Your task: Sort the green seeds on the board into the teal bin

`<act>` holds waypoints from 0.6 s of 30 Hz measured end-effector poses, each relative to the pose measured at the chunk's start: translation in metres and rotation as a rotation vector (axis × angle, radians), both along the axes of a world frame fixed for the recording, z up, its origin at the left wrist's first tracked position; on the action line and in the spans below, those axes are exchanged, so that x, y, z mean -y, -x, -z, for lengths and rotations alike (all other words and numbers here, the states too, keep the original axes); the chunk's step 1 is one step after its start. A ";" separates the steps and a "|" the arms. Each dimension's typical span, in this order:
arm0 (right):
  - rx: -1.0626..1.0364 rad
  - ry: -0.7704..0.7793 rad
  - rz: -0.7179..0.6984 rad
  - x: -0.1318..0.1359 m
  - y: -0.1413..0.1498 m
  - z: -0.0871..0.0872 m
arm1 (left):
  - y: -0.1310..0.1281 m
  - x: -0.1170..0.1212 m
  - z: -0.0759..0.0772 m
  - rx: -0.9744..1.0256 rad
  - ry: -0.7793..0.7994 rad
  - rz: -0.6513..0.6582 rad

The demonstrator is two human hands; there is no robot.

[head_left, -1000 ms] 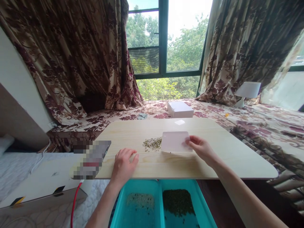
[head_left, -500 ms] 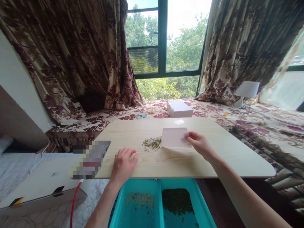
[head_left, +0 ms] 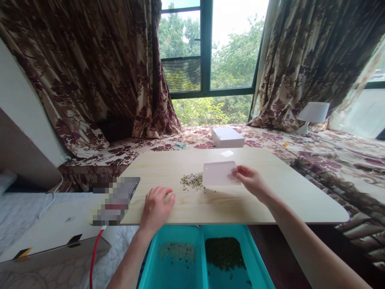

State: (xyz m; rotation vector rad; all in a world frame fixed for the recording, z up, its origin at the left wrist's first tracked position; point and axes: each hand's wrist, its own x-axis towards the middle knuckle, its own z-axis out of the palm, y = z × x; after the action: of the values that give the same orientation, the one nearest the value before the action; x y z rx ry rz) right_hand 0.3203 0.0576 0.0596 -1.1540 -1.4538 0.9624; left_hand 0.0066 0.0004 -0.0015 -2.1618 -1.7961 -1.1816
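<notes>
My right hand (head_left: 250,179) pinches the right edge of a thin white plastic card (head_left: 219,173), which has rounded corners and a small hole near its upper left. The card is tilted upright over the wooden tabletop (head_left: 261,200). Just left of it lies a loose pile of small greenish-brown grains (head_left: 191,182), partly hidden behind the card, with a few strays nearer me. My left hand (head_left: 158,204) rests on the table left of the pile, fingers loosely bent and thumb apart, with nothing seen in it.
Below the table's front edge sits a turquoise two-part tray (head_left: 202,277), pale grains on the left, dark ones on the right. A blurred-out phone (head_left: 116,202) with a red cable (head_left: 94,253) lies at the table's left. Behind stand a white box (head_left: 227,137) and a lamp (head_left: 313,112).
My right hand has shifted the card slightly left, closer over the grains. My left hand stays in place on the table.
</notes>
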 end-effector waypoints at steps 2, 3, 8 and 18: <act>-0.007 0.005 -0.004 0.000 -0.002 0.000 | 0.000 0.000 0.000 0.000 0.000 -0.002; -0.013 0.007 -0.005 0.001 -0.003 0.000 | 0.000 0.000 0.000 0.000 0.000 -0.004; -0.011 0.020 -0.014 0.008 -0.007 -0.004 | 0.000 0.000 0.001 -0.005 -0.001 -0.007; -0.008 0.035 0.042 0.008 -0.007 -0.001 | 0.001 0.000 0.000 -0.013 -0.008 0.001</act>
State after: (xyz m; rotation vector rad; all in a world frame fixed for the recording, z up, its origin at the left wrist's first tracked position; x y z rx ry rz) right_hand 0.3272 0.0492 0.0604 -1.1996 -1.4060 0.9657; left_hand 0.0058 0.0008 -0.0016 -2.1617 -1.7819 -1.1705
